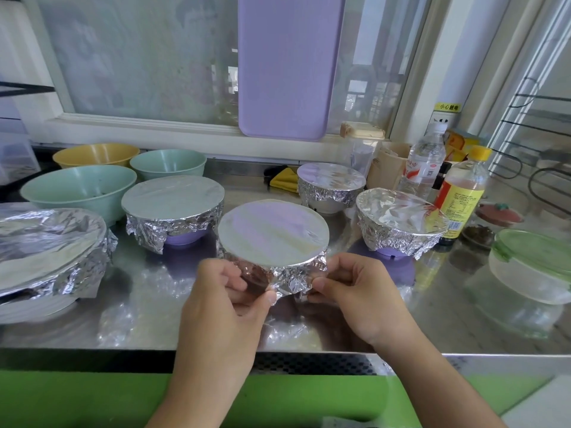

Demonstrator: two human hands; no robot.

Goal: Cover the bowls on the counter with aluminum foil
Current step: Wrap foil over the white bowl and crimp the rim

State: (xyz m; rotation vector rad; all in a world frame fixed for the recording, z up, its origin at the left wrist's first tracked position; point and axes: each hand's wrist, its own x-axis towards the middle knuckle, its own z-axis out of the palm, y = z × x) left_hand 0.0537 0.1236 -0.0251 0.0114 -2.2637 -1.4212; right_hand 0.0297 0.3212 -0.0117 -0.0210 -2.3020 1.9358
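Note:
A foil-covered bowl (pixel 273 231) stands at the middle of the steel counter (pixel 148 316). My left hand (pixel 225 301) pinches the crumpled foil skirt at its near side. My right hand (pixel 358 291) pinches the same foil edge from the right. Several other bowls wear foil: a purple one (pixel 173 202) behind left, a large white one (pixel 46 242) at far left, a small white one (pixel 330 183) at the back, a purple one (pixel 398 214) at right. Two green bowls (pixel 77 186) (pixel 168 163) and a yellow bowl (pixel 95 154) at back left stand uncovered.
A purple cutting board (pixel 287 63) leans on the window. At right stand a water bottle (pixel 423 162), a yellow-capped bottle (pixel 462 189), a beige cup (pixel 387 168) and a glass container with a green lid (pixel 531 264). A yellow cloth (pixel 284 180) lies at the back.

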